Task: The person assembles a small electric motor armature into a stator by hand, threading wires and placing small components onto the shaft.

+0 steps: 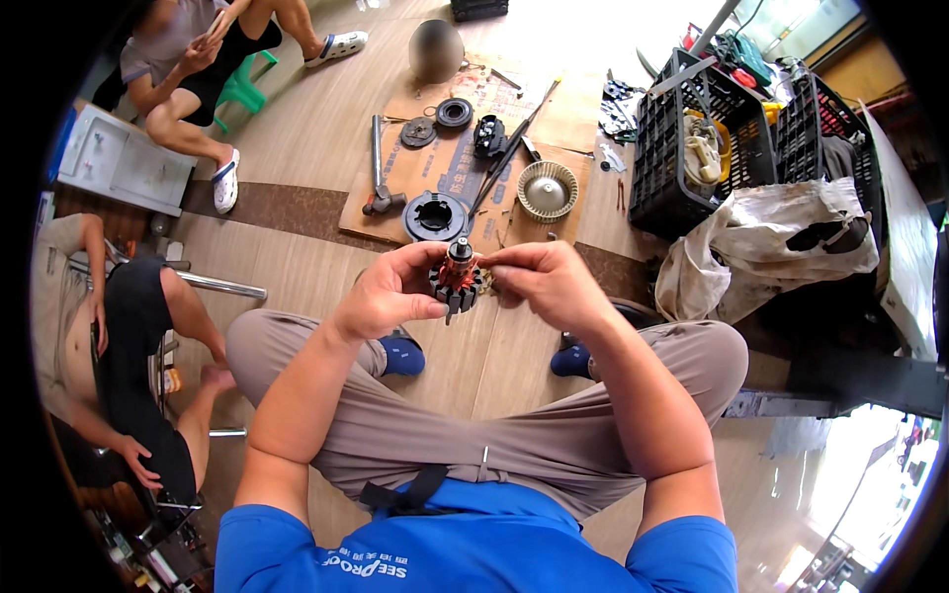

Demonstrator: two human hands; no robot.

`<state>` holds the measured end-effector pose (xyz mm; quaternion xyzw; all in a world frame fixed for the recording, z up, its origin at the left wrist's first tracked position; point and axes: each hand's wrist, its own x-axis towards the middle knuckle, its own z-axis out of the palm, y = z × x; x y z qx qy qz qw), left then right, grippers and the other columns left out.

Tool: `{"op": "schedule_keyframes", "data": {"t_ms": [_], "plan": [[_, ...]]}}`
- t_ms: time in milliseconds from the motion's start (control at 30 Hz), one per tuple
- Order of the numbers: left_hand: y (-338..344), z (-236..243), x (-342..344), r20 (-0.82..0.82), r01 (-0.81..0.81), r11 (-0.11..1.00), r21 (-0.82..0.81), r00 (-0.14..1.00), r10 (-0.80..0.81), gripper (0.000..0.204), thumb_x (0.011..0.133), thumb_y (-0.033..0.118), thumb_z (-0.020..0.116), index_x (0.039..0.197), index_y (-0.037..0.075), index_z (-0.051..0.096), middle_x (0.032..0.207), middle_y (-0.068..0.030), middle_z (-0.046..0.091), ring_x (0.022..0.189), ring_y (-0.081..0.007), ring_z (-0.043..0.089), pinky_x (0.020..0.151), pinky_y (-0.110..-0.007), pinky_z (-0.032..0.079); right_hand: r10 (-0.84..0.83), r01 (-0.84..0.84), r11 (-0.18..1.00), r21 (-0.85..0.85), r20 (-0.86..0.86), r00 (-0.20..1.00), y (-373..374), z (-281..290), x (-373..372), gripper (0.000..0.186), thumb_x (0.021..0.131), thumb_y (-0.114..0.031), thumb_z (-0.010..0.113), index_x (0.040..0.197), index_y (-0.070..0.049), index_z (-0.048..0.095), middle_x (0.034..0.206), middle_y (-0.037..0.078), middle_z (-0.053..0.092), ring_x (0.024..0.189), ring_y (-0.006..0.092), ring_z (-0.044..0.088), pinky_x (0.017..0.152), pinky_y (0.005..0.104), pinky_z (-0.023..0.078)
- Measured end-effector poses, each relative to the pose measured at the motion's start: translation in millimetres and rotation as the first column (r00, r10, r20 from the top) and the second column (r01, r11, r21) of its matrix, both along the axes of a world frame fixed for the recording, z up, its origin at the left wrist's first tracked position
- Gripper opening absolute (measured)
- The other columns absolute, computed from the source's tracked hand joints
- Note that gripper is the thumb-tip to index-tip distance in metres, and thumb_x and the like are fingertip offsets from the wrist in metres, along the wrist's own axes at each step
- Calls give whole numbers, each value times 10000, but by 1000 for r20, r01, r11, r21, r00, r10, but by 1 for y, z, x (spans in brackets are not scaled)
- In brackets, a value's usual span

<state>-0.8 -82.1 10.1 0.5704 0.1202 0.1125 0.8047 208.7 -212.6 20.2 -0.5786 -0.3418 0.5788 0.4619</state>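
Note:
Between my knees, above the floor, my left hand is closed around a motor core with copper windings. The core has dark slotted teeth, reddish copper coils and a metal shaft end pointing up. My right hand is at the core's right side, thumb and fingers pinched together beside the windings. Whatever is between those fingertips is too small to make out. Just beyond my hands, a dark ring-shaped motor housing lies on a flattened cardboard sheet.
On the cardboard are a hammer, a round fan wheel, a black ring and a black motor part. Black crates and a whitish cloth bag stand at right. Two people sit at left.

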Motion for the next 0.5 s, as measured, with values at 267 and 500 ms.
{"op": "schedule_keyframes", "data": {"t_ms": [267,500], "plan": [[1,-1,4,-243,-127,992,27,961,129,562,811,-78,697,1330,-24,488,1213,-66,623,1080,-129,611,928,-282,513,120,-127,985,114,60,991,-8,23,21,184,934,-139,660,1012,17,720,718,-9,631,644,48,519,574,228,441],[9,-14,1,-196,-333,910,249,903,384,529,851,-63,674,1338,-13,476,1214,-87,622,1071,-148,627,928,-305,534,314,-438,888,142,508,802,-12,25,9,160,877,-154,680,917,0,682,752,182,664,667,301,644,645,366,511]]}}
